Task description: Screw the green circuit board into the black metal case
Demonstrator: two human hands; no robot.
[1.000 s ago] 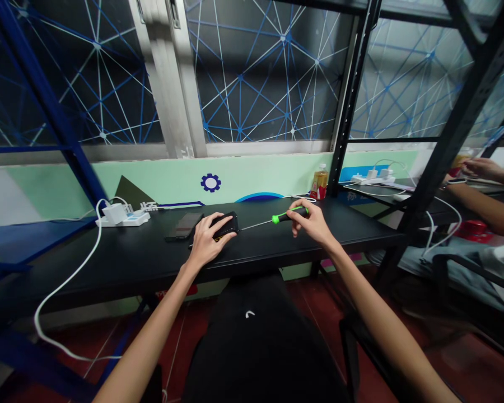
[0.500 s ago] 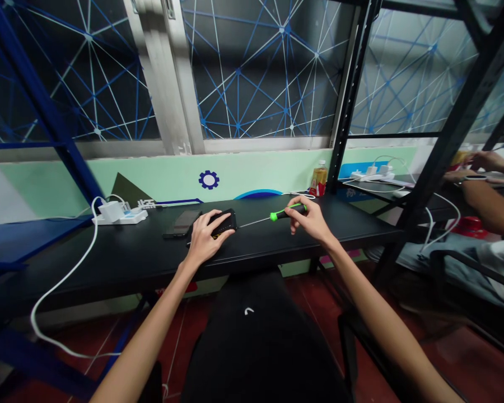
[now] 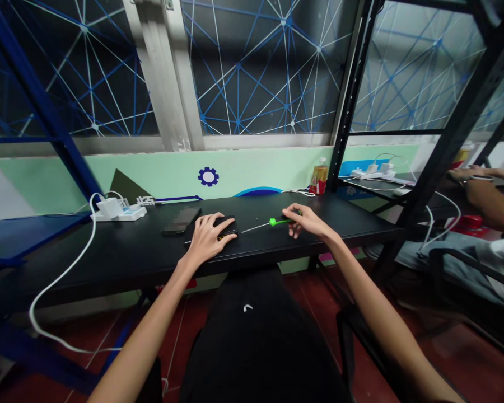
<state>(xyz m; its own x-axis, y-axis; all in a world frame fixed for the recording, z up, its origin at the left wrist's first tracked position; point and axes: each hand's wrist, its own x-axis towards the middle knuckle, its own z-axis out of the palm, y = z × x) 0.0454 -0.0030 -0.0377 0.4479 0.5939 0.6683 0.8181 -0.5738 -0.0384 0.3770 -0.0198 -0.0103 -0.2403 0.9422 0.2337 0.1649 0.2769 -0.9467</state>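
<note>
My left hand is closed over a dark, box-like object and presses it on the desk. A bit of yellow shows under its edge; the fingers hide most of it, so I cannot tell its kind. In my right hand is a screwdriver with a green and black handle, mostly covered by the fingers. Its thin metal shaft lies nearly level and points left, the tip close to the right side of the dark object. A tiny dark speck lies on the desk behind the shaft.
Left of my left hand lies a flat dark phone-like slab on the black desk. A white power strip with a trailing cable stands at the left. A drink bottle stands at the back right, by a rack post. Another person's arm is at the far right.
My right hand has turned and now covers more of the screwdriver's handle. The shaft tip sits slightly farther right and lower. A small speck shows on the desk. My left hand stays on the dark object.
</note>
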